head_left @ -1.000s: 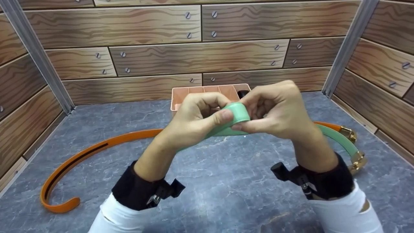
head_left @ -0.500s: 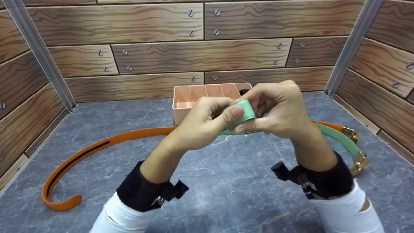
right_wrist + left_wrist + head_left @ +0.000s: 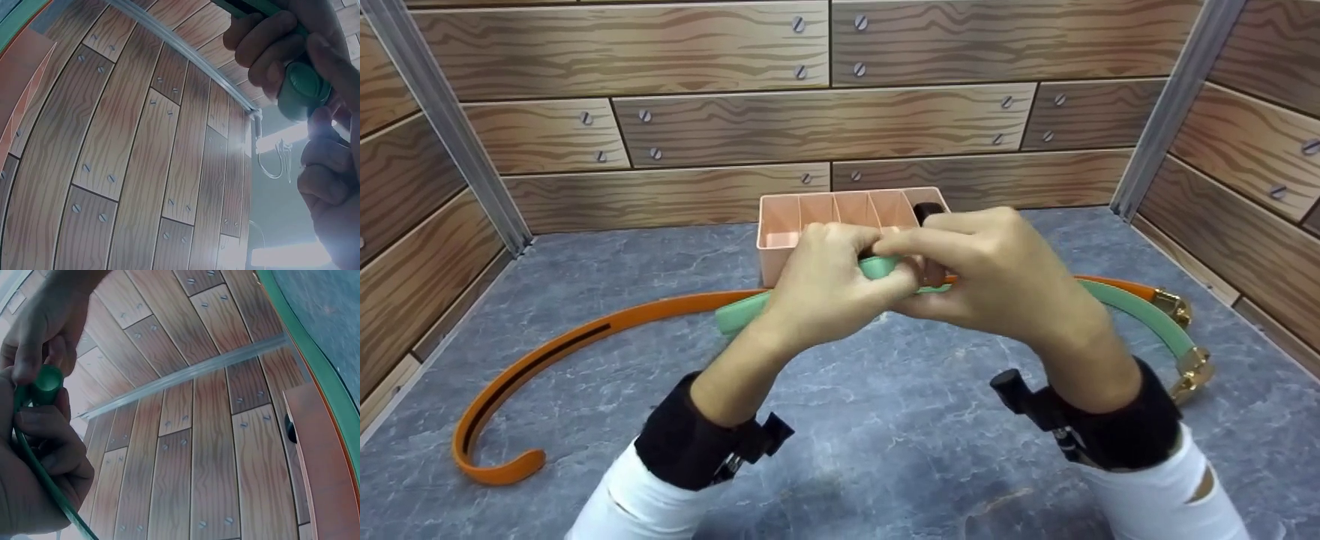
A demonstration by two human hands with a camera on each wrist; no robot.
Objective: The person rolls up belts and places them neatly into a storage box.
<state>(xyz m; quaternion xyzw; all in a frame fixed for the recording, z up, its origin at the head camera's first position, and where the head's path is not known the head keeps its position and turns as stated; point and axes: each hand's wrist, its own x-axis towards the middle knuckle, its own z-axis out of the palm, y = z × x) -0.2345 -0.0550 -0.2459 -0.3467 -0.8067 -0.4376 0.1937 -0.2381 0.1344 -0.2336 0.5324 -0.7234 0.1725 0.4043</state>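
Observation:
In the head view, a green belt arcs across the right of the table to a gold buckle. Above the table's middle, both hands meet on a small coil of green strap. My left hand holds it with curled fingers and thumb, while my right hand pinches it from the other side. A green stretch juts out left of the left wrist; the part behind the hands is hidden. Both wrist views show the coil end-on, as a round roll between the fingers.
Behind the hands stands a pink divided box with a black item in its right compartment. An orange belt curves along the left, its gold buckle at the right. Wood-patterned walls enclose the table.
The left hand has moved rightward and then turned further over the coil. The right-hand fingers have closed in over it, covering most of it. A green stretch now shows left of the left wrist.

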